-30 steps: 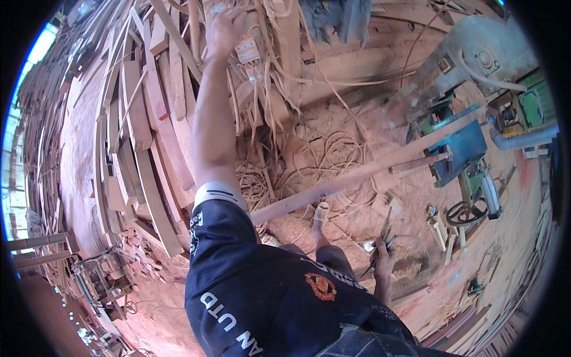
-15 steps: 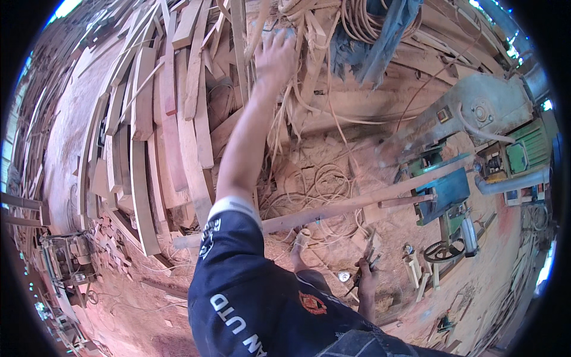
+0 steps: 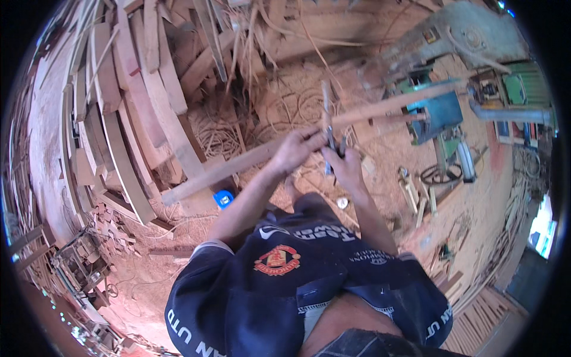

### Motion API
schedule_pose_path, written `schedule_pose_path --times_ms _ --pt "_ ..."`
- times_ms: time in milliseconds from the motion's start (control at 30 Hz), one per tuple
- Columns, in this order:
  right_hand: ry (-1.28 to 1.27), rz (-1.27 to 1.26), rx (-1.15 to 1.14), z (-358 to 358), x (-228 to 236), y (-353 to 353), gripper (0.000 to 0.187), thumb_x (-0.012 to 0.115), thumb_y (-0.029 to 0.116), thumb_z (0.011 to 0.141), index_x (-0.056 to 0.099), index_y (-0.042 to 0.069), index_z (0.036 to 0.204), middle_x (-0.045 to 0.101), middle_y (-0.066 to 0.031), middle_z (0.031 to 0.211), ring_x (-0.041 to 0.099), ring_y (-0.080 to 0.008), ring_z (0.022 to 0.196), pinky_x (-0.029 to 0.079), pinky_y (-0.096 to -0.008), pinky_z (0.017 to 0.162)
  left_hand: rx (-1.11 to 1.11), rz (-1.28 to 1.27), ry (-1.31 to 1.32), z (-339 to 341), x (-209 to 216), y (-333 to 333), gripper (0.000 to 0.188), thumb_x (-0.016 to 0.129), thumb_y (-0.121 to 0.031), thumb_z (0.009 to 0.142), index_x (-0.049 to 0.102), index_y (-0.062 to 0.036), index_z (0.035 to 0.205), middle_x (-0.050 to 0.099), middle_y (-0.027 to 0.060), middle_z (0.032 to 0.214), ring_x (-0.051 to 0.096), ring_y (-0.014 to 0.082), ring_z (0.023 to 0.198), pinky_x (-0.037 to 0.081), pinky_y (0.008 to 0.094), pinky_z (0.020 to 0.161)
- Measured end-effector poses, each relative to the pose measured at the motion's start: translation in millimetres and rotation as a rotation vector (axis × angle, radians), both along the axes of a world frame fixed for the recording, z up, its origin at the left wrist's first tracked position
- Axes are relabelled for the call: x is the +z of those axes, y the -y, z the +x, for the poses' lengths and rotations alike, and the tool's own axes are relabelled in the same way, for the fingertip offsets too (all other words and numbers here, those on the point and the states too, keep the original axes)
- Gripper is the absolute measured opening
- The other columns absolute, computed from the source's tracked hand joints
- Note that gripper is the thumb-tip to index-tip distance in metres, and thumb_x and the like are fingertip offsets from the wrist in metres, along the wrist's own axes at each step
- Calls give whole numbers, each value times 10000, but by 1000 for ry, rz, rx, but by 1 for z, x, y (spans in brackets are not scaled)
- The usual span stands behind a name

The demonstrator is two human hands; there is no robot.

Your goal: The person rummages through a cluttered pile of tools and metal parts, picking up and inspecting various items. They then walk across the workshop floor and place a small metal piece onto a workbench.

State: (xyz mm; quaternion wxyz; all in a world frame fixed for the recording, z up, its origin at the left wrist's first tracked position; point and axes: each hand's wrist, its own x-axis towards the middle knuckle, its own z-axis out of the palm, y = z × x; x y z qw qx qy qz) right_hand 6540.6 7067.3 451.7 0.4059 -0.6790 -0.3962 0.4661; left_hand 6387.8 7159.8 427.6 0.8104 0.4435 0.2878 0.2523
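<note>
Both hands meet in front of my torso, above a long wooden strip [image 3: 238, 165] that runs slantwise behind them. My right hand [image 3: 348, 168] is closed on a slim tool [image 3: 327, 116] with dark handles and a narrow pale end pointing away from me; its exact kind is blurred. From the left, my left hand [image 3: 295, 152] comes in with fingers curled together against the tool's side. What lies within those fingers is hidden. Beside my left forearm, near the strip's left end, is a small blue case [image 3: 223, 199] that looks like a tape measure.
Stacked planks [image 3: 128, 119] fill the left side. Coiled thin strips [image 3: 217, 134] lie on the dusty ground ahead. At right stands a green and blue machine [image 3: 437, 119] with a black handwheel [image 3: 441, 174]. Short wood offcuts [image 3: 419, 199] lie near it.
My left hand has come back from the far woodpile to my right hand. My right hand has risen with the tool to the wooden strip. The view has tilted down.
</note>
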Motion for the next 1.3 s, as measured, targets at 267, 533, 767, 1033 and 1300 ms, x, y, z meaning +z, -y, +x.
schedule_pose_path --times_ms 267,533,767,1033,1300 --pt "-244 17 -17 -10 -5 -8 291 727 318 932 644 64 813 564 31 619 480 -36 465 355 -201 409 216 11 -132 -22 18 -2 334 625 -288 1009 683 24 1113 683 34 921 606 102 861 504 264 795" --pt "-205 -78 -101 0 -10 11 350 754 378 894 656 63 778 523 40 572 478 -51 470 367 -232 419 262 198 -313 -38 27 6 309 630 -273 1004 684 17 1096 701 25 923 623 86 820 522 262 715" --pt "-272 -72 -212 8 -20 14 325 741 320 903 584 96 726 508 33 554 475 -66 418 349 -238 384 223 75 -192 -45 27 14 304 566 -214 1027 631 17 1213 690 46 1053 641 114 931 537 276 826" --pt "-414 20 -201 8 -3 0 325 746 319 900 592 92 726 506 29 562 472 -75 424 334 -250 395 62 317 -279 -47 35 6 325 543 -170 1028 594 14 1290 662 40 1083 608 110 999 492 273 900" --pt "-510 118 -326 32 11 -44 275 734 244 911 702 -8 1018 580 2 659 502 -78 475 384 -231 429 -280 -219 -9 -45 19 34 228 495 -166 1048 615 -9 1160 645 34 968 617 110 832 524 257 745"
